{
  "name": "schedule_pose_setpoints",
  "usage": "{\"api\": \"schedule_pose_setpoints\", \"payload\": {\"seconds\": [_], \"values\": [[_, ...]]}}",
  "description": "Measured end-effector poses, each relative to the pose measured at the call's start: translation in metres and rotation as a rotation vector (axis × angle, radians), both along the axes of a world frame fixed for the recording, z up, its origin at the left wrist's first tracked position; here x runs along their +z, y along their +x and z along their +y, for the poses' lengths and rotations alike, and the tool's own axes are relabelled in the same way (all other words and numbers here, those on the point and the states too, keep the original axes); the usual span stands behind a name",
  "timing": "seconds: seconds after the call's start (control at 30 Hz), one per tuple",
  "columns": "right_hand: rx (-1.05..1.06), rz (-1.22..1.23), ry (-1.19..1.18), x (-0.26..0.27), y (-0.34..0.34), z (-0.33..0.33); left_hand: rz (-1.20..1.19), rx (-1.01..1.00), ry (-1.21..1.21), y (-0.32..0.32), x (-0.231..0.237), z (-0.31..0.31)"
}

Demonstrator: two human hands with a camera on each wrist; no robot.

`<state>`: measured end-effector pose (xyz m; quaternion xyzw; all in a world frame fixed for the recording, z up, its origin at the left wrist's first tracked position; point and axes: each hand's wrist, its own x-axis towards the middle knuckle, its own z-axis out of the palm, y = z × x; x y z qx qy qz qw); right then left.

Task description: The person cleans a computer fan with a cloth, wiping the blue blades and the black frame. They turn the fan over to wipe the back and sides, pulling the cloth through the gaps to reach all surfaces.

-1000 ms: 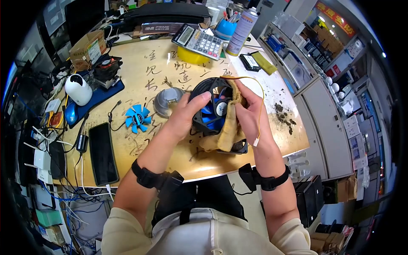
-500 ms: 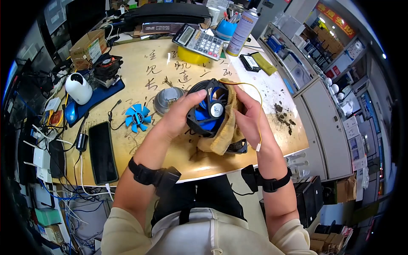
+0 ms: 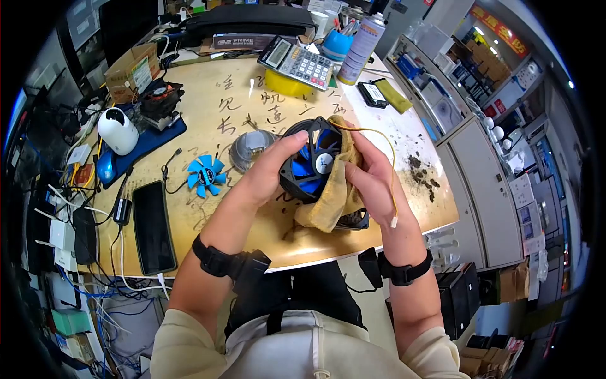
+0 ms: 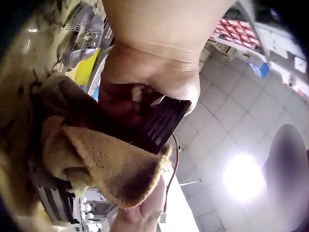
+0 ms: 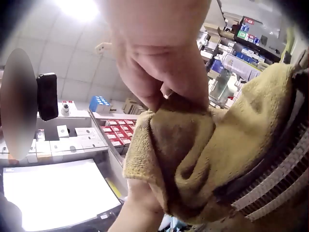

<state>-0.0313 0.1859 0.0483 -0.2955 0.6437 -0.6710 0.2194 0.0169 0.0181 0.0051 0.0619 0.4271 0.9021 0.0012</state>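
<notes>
In the head view, my left hand (image 3: 268,167) grips a black-framed cooling fan (image 3: 303,187) with blue blades, its thumb on the near face of the frame. My right hand (image 3: 374,183) pinches a tan cloth (image 3: 325,213) against the fan's right side. The cloth hangs in folds below the fan, and also fills much of the right wrist view (image 5: 231,135). A thin cable with a white plug (image 3: 394,222) trails from the fan over the right wrist. Under the cloth, a finned black cooler (image 3: 355,218) shows partly on the table. The fingers behind the fan are hidden.
Left of the hands are a round heatsink (image 3: 245,153), a loose blue fan blade (image 3: 206,175) and a phone (image 3: 156,227). Farther back stand a calculator (image 3: 297,62) and a spray can (image 3: 361,50). Dark dirt crumbs (image 3: 423,177) lie to the right.
The fan has shifted slightly left and turned, so more of its blue blades show. The right hand and cloth have moved along its edge, and the plug has swung lower and right.
</notes>
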Motion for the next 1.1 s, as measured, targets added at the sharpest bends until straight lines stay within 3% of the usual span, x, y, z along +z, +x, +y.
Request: {"api": "schedule_pose_setpoints", "payload": {"seconds": [0.13,0.23,0.37,0.47,0.57,0.9,1.03,1.1], "values": [[0.000,0.046,0.076,-0.005,0.001,0.005,-0.032,-0.102,-0.026,0.001,0.002,-0.005],[0.019,0.042,0.021,-0.006,-0.003,0.009,-0.044,-0.074,-0.051,0.003,0.004,-0.001],[0.034,0.108,0.119,0.004,-0.005,0.009,-0.072,-0.091,-0.052,0.004,0.005,0.000],[-0.020,0.310,0.215,0.001,-0.009,0.009,-0.064,-0.109,-0.098,0.006,0.007,0.001],[-0.076,0.300,0.241,0.002,-0.004,0.006,-0.051,-0.114,-0.102,0.006,0.005,0.000],[-0.246,0.090,-0.079,0.009,0.011,-0.015,0.122,0.008,-0.091,0.003,-0.003,0.007],[-0.211,0.132,0.002,0.007,0.005,-0.010,0.092,0.109,-0.155,0.005,0.001,0.008],[-0.140,0.136,0.078,0.006,0.003,-0.004,0.095,0.068,-0.123,0.003,0.000,0.004]]}}
